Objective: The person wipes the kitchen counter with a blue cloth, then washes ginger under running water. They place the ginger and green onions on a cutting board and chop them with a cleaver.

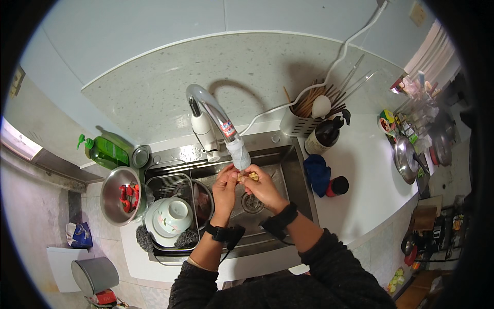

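Observation:
Both hands are close together under the faucet's spout (pixel 240 154), above the steel sink (pixel 266 228). Pale yellowish pieces, perhaps ginger (pixel 253 176), show between the fingers. My right hand (pixel 264 187) is closed on one piece at its fingertips. My left hand (pixel 225 191) touches the pale pieces too, with its fingertips pinched together. Below the hands lies the round drain strainer (pixel 252 202). The faucet's end is wrapped in a whitish covering; whether water runs is hard to tell.
Left in the sink, a wire rack (pixel 170 179) bears bowls and a plate; a pot (pixel 208 201) is beside it. A steel bowl (pixel 110 197) holds red peppers (pixel 125 204). Right are a chopstick holder (pixel 291 123), pump bottle (pixel 322 139), blue cloth (pixel 317 175) and black-lidded jar (pixel 339 186).

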Demonstrator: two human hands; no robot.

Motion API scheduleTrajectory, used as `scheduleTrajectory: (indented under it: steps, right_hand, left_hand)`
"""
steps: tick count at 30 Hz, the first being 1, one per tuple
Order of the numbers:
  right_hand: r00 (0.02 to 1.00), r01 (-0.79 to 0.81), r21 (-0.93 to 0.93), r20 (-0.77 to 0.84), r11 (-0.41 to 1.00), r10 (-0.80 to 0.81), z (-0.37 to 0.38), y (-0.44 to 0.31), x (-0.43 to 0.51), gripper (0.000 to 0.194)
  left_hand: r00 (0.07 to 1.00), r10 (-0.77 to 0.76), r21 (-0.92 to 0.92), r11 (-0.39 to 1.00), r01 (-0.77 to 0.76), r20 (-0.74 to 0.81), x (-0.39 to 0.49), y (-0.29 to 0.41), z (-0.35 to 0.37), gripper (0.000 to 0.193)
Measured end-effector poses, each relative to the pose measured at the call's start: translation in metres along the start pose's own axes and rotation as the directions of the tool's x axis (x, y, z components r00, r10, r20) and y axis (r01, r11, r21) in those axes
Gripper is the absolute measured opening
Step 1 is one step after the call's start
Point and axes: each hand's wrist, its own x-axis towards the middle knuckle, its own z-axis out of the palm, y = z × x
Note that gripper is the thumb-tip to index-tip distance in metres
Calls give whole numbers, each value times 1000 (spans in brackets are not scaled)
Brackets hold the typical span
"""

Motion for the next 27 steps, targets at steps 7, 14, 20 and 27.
scheduleTrajectory:
  steps: [7,14,20,27]
  right_hand:
    - [994,-10,56,-112,998,16,1,9,5,13]
    - [984,-71,217,-143,974,104,1,2,0,13]
    - [973,-106,247,-173,963,151,-2,2,1,12]
    - [951,-58,79,-299,995,79,16,0,3,10]
  left_hand:
    - [993,106,93,989,-111,57,0,-2,-2,15]
    - [967,-248,-597,766,236,63,-6,-12,12,25]
    - [984,-174,-461,870,176,47,-14,-6,19,29]
    - [997,75,-32,997,-74,3,-19,-3,16,26]
